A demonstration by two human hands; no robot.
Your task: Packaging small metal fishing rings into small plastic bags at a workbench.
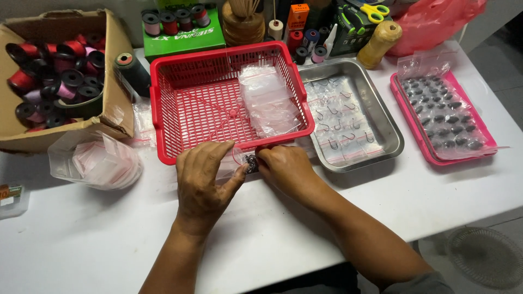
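Observation:
My left hand and my right hand meet at the front rim of a red plastic basket. Between their fingertips they pinch a small clear zip bag with small dark metal pieces inside. Each hand grips one side of the bag, which rests low over the white table. Inside the basket lies a pile of empty clear zip bags.
A steel tray of bagged hooks stands right of the basket, then a pink tray of dark oval weights. A cardboard box of thread spools and a bag of small bags lie left. Spools, twine and scissors line the back.

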